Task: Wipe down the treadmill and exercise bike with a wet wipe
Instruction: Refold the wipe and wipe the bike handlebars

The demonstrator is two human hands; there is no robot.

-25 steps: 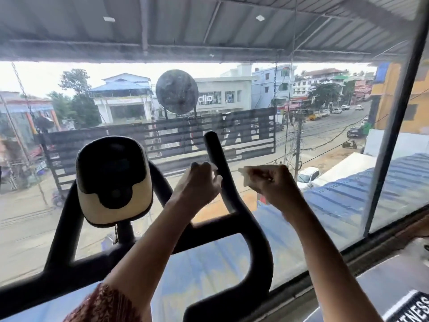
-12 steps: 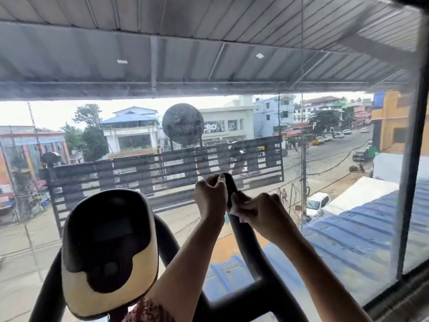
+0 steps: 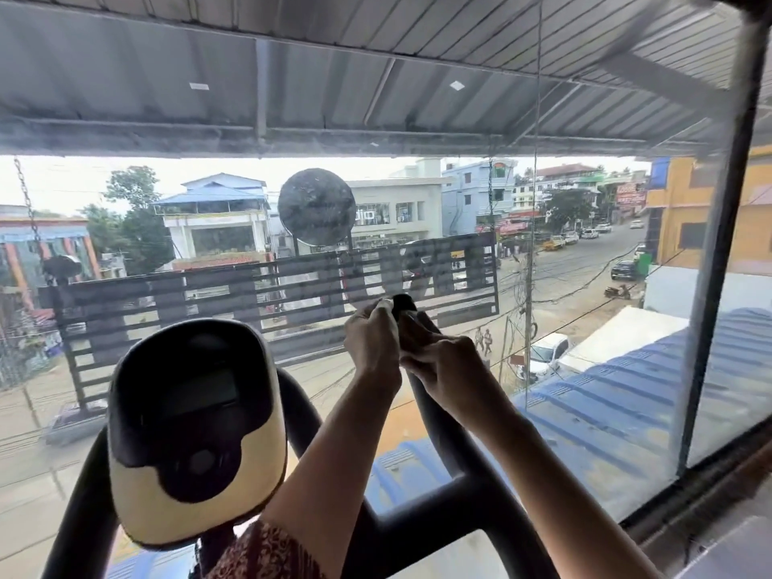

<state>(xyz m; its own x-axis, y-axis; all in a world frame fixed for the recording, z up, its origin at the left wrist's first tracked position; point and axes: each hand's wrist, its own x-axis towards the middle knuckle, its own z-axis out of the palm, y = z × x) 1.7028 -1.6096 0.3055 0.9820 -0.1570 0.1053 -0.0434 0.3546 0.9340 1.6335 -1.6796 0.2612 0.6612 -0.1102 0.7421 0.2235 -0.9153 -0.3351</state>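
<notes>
The exercise bike's black handlebar [image 3: 443,436] rises in the middle of the view, and its tip [image 3: 404,303] shows just above my hands. A pale wet wipe [image 3: 386,312] lies against the left side of the tip. My left hand [image 3: 369,344] has its fingers curled at the wipe and pinches it to the bar. Just below the tip, my right hand [image 3: 438,365] wraps round the bar from the right. Both hands touch each other. The bike's cream and black console [image 3: 192,428] stands to the lower left.
A large glass window [image 3: 605,390] is right behind the handlebar, with a dark frame post [image 3: 710,286] at the right. A window ledge [image 3: 689,532] runs along the lower right. Outside are a slatted sign, a street and buildings.
Both hands have climbed the upright bar to its tip and closed together round it. The right hand, held apart with the wipe a second ago, now grips the bar. The view has tilted up.
</notes>
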